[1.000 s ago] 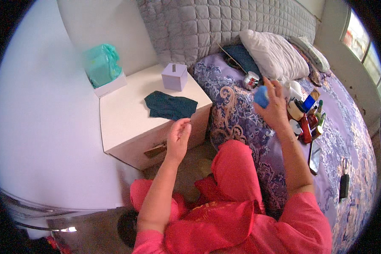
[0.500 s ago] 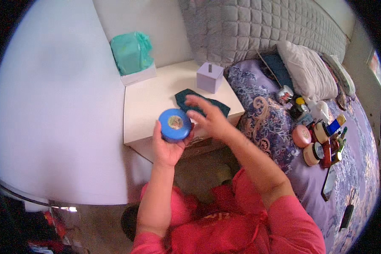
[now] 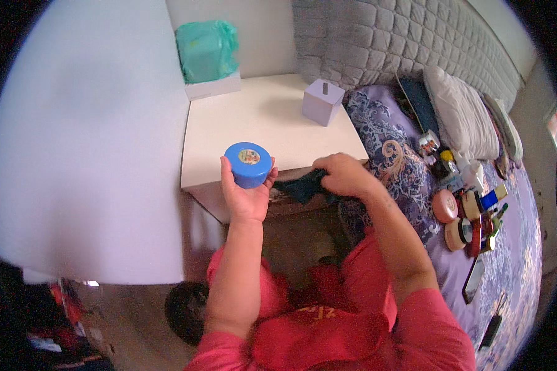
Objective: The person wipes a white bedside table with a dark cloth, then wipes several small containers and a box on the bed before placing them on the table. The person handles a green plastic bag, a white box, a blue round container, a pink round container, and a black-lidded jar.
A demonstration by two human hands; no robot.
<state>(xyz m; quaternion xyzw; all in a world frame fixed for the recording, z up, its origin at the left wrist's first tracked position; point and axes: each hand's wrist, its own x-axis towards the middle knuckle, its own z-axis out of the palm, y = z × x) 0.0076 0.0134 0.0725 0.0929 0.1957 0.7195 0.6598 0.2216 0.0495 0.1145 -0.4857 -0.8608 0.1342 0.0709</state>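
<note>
A round blue jar [image 3: 250,179] with a picture label on its lid rests upright in my left hand [image 3: 246,201], whose fingers curl around its sides near the front edge of the white nightstand [image 3: 254,117]. To the right of it, my right hand [image 3: 346,176] is closed on a dark green cloth [image 3: 304,187]. The cloth hangs crumpled in front of the nightstand's edge, one end reaching toward the jar. Part of it is hidden under my right fingers.
A lilac box [image 3: 322,105] and a teal plastic-wrapped bundle [image 3: 208,52] on a white box [image 3: 213,86] stand on the nightstand. On the bed at right lie several jars and bottles, a pink round container [image 3: 444,205], a phone [image 3: 473,280] and a pillow [image 3: 458,117].
My right hand has taken the dark green cloth off the nightstand top and pulled it toward me. The blue jar stays in my left hand, its lid now tilted less toward me.
</note>
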